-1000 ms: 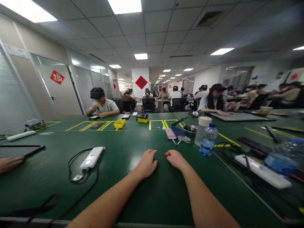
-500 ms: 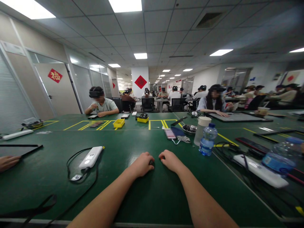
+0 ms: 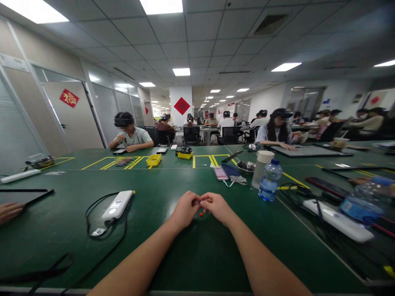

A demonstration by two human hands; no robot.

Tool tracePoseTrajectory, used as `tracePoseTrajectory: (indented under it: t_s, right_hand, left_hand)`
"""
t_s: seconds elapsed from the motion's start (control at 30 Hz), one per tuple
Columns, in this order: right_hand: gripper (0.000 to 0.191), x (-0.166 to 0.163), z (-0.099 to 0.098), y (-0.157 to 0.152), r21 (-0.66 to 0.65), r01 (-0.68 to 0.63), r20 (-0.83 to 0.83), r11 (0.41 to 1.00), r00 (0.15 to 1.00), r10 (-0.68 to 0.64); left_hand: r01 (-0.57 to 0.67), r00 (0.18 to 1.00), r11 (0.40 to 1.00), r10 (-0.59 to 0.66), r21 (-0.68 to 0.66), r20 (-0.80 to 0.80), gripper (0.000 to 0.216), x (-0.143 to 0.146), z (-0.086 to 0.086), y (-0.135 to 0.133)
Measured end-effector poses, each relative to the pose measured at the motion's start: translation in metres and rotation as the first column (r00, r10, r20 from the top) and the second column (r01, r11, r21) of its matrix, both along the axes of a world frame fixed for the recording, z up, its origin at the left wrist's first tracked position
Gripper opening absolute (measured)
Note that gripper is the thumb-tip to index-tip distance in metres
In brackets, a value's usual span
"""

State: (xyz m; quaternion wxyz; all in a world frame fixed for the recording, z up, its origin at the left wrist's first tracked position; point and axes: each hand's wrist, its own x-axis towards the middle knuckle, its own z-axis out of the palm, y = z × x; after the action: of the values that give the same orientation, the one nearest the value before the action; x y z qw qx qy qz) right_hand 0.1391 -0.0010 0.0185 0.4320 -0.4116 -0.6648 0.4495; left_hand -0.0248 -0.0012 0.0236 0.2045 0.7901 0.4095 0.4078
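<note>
My left hand (image 3: pixel 187 209) and my right hand (image 3: pixel 216 208) meet just above the middle of the green table (image 3: pixel 148 246). The fingers of both are closed in a pinch, with their tips touching or nearly so. A small orange-red piece (image 3: pixel 201 214) shows just below the fingertips, between the hands. It is too small to tell its kind, and the fingers cover whatever joins it. Which hand bears it I cannot tell.
To the left lies a white power bank (image 3: pixel 119 204) with a black cable. On the right stand a blue-labelled water bottle (image 3: pixel 270 181), a frosted bottle (image 3: pixel 262 166) and a metal bowl (image 3: pixel 246 167). A yellow tray (image 3: pixel 154 160) sits farther back. Another person's hand (image 3: pixel 10 211) is at far left.
My hands have come together from a small gap, and their fingertips now meet. The orange-red piece has come into sight beneath them. The view has shifted slightly.
</note>
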Motion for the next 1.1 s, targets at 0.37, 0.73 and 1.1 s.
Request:
tracePoseTrajectory:
  t_s: [0.37, 0.73, 1.1]
  right_hand:
    - [0.019, 0.000, -0.003, 0.000, -0.066, 0.064, -0.113, 0.996, 0.991, -0.071]
    - [0.018, 0.004, -0.012, 0.009, -0.179, 0.168, -0.117, 0.970, 0.975, -0.190]
    - [0.022, 0.004, 0.002, 0.001, -0.313, 0.017, -0.326, 0.950, 0.937, -0.124]
  left_hand:
    - [0.233, 0.947, 0.902, -0.125, -0.363, 0.295, 0.009, 0.007, -0.002, -0.004]
    - [0.104, 0.930, 0.985, -0.146, -0.140, -0.337, 0.010, -0.006, -0.010, 0.005]
    - [0.417, 0.762, 0.745, 0.027, -0.521, 0.647, 0.016, -0.005, -0.012, 0.011]
